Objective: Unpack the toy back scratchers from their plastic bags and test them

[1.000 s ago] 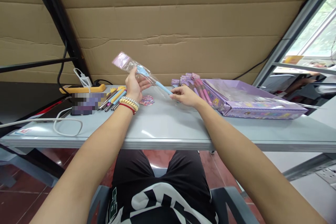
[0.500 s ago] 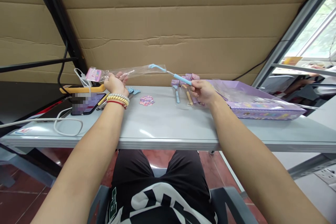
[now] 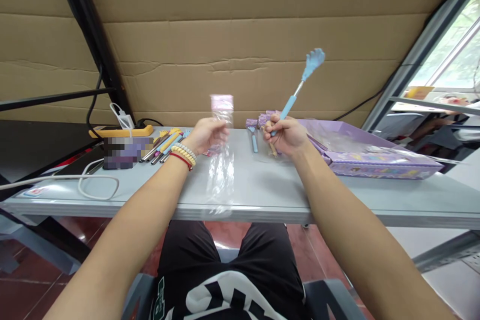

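My right hand (image 3: 285, 136) is closed round the blue handle of a back scratcher (image 3: 300, 82), which stands tilted up with its hand-shaped blue head near the cardboard wall. My left hand (image 3: 205, 135) pinches an empty clear plastic sleeve (image 3: 221, 167) with a pink header card; the sleeve hangs down over the grey table (image 3: 262, 190). Both hands hover above the table's middle, a short gap between them.
Several unwrapped scratchers (image 3: 165, 142) lie left of my left hand, beside a phone (image 3: 123, 152), a yellow power strip (image 3: 120, 131) and a white cable (image 3: 93, 187). Packaged scratchers (image 3: 255, 132) and a purple display box (image 3: 367, 157) sit on the right. A cardboard wall stands behind.
The blue scratcher has come fully out of the sleeve; my right hand swung it upright. My left hand moved right to the middle with the empty sleeve, which now hangs down.
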`<state>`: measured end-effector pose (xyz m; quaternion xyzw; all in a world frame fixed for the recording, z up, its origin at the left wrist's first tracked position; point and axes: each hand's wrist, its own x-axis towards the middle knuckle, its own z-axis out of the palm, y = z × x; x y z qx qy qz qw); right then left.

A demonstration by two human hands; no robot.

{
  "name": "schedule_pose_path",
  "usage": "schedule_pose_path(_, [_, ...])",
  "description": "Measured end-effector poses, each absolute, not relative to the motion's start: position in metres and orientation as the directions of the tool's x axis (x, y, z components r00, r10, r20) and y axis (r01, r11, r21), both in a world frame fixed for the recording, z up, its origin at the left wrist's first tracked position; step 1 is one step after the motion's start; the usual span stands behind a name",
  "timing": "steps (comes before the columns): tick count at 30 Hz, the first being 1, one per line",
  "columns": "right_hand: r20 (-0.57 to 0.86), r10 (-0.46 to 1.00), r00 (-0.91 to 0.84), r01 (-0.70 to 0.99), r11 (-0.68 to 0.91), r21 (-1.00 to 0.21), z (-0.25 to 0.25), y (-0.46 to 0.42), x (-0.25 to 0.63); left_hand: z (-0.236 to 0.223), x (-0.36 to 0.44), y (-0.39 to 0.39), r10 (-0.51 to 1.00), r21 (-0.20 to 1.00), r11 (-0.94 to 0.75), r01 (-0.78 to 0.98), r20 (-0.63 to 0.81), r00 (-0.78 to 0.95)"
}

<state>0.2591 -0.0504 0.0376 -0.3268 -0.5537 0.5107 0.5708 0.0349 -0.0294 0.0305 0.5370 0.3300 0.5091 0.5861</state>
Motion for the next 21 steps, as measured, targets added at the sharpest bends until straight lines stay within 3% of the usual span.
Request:
schedule_pose_path(3, [0.295,0.954,-0.054,-0.116,0.287,-0.951,0.028,-0.045,0.243,0.019,0.05,-0.038,0.84,0.997,-0.07,-0.033,0.076,0.537])
schedule_pose_path(6, [0.368,0.93,0.001,0.098,0.366,-0.925,0.018,-0.04,0.234,0.014,0.058,-0.044,0.802,0.992,-0.102,0.077,0.036,0.597])
schedule_pose_path(9, [0.434,0.9,-0.045,0.191,0.434,-0.88,0.014,-0.038,0.232,0.014,0.06,-0.048,0.777,0.981,-0.102,0.167,-0.026,0.629])
schedule_pose_path(12, [0.472,0.877,-0.085,0.227,0.478,-0.848,0.014,-0.038,0.233,0.015,0.061,-0.047,0.806,0.984,-0.113,0.139,0.009,0.592])
schedule_pose_path(16, [0.438,0.89,-0.13,0.235,0.457,-0.858,0.014,-0.04,0.233,0.015,0.064,-0.044,0.912,0.98,-0.195,-0.032,0.193,0.363])
schedule_pose_path(21, [0.48,0.877,0.019,0.096,0.476,-0.874,0.014,-0.037,0.232,0.017,0.064,-0.049,0.913,0.965,-0.251,0.071,0.212,0.347])
